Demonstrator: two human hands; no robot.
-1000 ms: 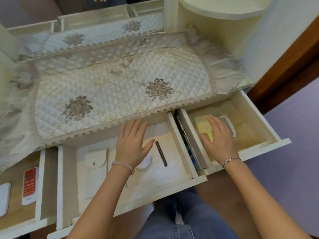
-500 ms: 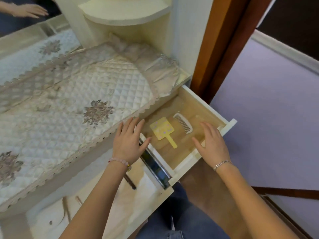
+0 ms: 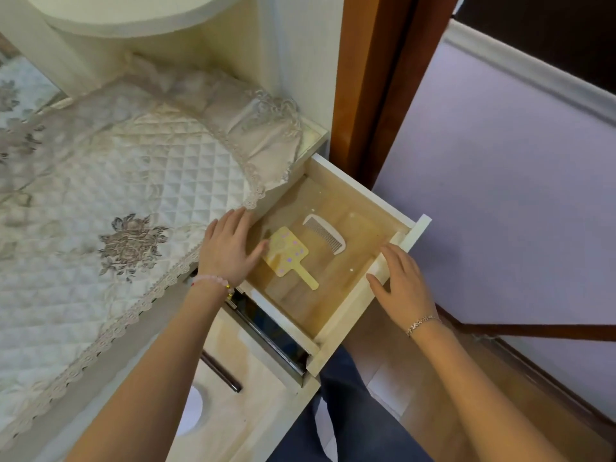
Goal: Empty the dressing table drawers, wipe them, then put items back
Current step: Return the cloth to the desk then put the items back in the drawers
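- View from above of a cream dressing table, with the person's two bare forearms reaching in from below.
- The right-hand drawer [image 3: 346, 315] is pulled out; its floor is pale wood and its walls are white.
- Two things lie flat on the drawer floor: a yellow paddle [image 3: 288, 256] with purple dots, its handle pointing towards the person, and just beside it, not touching, a white comb [image 3: 325, 233] lying further back.
- The left hand [image 3: 226, 250] is spread over the drawer's inner back corner with its fingers straight and apart, gripping nothing. The fingertips reach the lace edge of the cloth, and the thumb lies at the paddle's edge. Whether it touches the paddle cannot be told.
- The right hand [image 3: 401, 286] lies at the drawer's front wall near its outer corner, fingers loosely extended and holding nothing, with the thumb on the inner side of the wall.
- A pink bead bracelet [image 3: 211, 281] circles the left wrist, and a silver bracelet [image 3: 421, 323] the right.
- A quilted cream cloth [image 3: 126, 161] with grey embroidered flowers covers the tabletop.
- The middle drawer [image 3: 256, 371] is also open, below the left forearm. A dark stick [image 3: 220, 371] and part of a white round pad [image 3: 191, 411] lie inside.
- A brown wooden door frame [image 3: 363, 78] and a lilac floor [image 3: 516, 195] are on the right.
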